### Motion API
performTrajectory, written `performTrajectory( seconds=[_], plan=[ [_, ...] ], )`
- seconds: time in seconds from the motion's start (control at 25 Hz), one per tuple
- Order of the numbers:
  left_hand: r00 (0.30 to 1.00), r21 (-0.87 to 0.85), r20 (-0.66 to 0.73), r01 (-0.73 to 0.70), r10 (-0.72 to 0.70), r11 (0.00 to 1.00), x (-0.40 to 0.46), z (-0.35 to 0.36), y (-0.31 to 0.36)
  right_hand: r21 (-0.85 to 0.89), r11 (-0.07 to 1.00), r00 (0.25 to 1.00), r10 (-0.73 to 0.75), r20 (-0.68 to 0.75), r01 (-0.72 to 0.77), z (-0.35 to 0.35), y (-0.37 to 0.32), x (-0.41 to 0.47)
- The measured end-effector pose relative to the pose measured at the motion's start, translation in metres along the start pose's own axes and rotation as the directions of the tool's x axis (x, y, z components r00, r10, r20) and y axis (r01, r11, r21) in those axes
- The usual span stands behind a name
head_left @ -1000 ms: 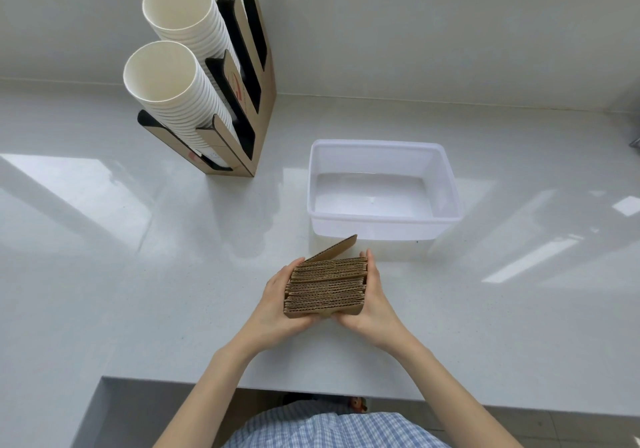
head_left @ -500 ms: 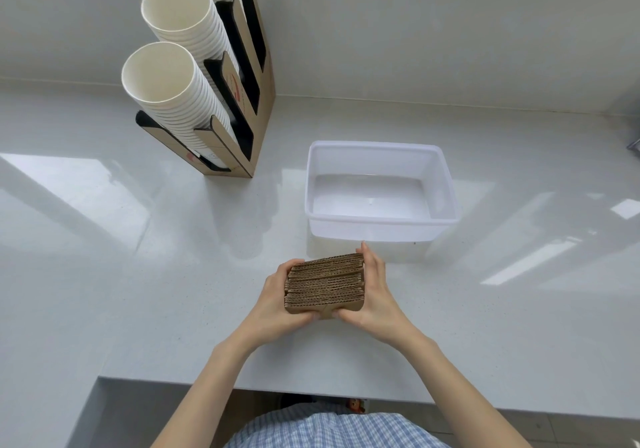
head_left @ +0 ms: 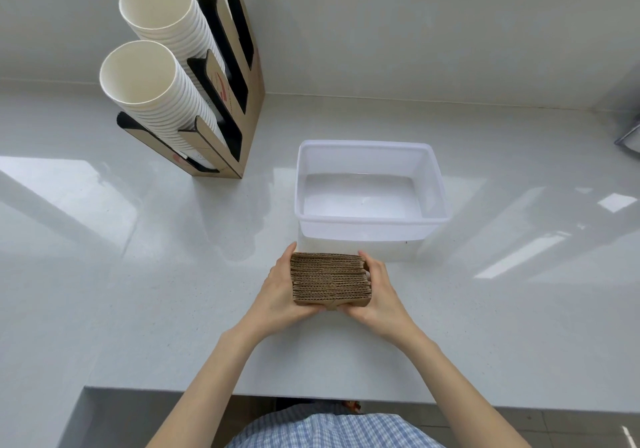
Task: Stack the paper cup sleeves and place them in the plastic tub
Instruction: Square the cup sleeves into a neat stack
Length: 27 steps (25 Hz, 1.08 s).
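Head view looks down on both of my forearms reaching forward from the bottom of the frame and converging near the centre. My left hand (head_left: pixel 277 292) and my right hand (head_left: pixel 379 295) press in from opposite sides on the stack of paper cup sleeves (head_left: pixel 330 279), which I hold just above the table (head_left: pixel 138 292) with its corrugated edges facing up. My left palm lies flat against the left end of the stack, thumb running up along its far corner, and my left fingers (head_left: pixel 313 309) curl beneath the near bottom edge. My right hand mirrors this: palm against the right end, thumb up at the far right corner, right fingers (head_left: pixel 348 309) tucked under the near edge, where they nearly meet those of the other hand. Both hands are closed around the stack, wrists bent slightly inward.

The sleeves sit in the middle of the frame, just in front of the near wall of the plastic tub (head_left: pixel 438 184), which stands right of centre with nothing inside it. At the upper left, a cardboard cup holder (head_left: pixel 251 101) carries tilted rows of white paper cups (head_left: pixel 152 98), well apart from my hands.
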<state>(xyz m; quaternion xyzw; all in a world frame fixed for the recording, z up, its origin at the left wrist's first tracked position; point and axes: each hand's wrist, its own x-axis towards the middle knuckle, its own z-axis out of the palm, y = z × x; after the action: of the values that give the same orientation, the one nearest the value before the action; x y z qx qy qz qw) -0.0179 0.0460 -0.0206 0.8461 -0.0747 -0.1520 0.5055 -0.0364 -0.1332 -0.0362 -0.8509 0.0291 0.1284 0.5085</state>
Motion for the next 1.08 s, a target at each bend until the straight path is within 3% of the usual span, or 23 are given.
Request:
performTrajectory(
  seconds=[0.12,0.28,0.52,0.68,0.88,1.08],
  plan=[
    [0.997,0.060,0.081,0.013,-0.017,0.998,0.003,-0.001,-0.010,-0.054,0.997,0.998,-0.048,0.027,0.049,0.003,0.003,-0.001],
    [0.995,0.081,0.084,0.040,-0.047,0.996,0.005,-0.001,-0.013,-0.169,0.975,0.989,-0.136,0.052,0.143,-0.001,0.000,-0.001],
    [0.999,0.012,0.016,0.034,-0.034,0.999,0.005,0.000,-0.007,-0.108,0.989,0.995,-0.096,0.024,0.098,-0.001,0.000,-0.003],
    [0.998,-0.036,0.048,0.044,-0.042,0.998,0.002,-0.003,-0.009,-0.077,0.996,0.999,-0.044,0.012,0.044,-0.004,-0.005,-0.004],
    [0.985,-0.195,0.162,0.089,-0.057,0.977,0.003,-0.018,0.003,0.173,0.983,0.995,0.044,0.088,-0.058,-0.016,-0.016,-0.002],
    [0.984,-0.363,0.132,0.163,-0.122,0.918,0.003,-0.023,0.023,0.458,0.888,0.999,0.038,-0.005,-0.032,-0.025,-0.034,0.005]
  ],
)
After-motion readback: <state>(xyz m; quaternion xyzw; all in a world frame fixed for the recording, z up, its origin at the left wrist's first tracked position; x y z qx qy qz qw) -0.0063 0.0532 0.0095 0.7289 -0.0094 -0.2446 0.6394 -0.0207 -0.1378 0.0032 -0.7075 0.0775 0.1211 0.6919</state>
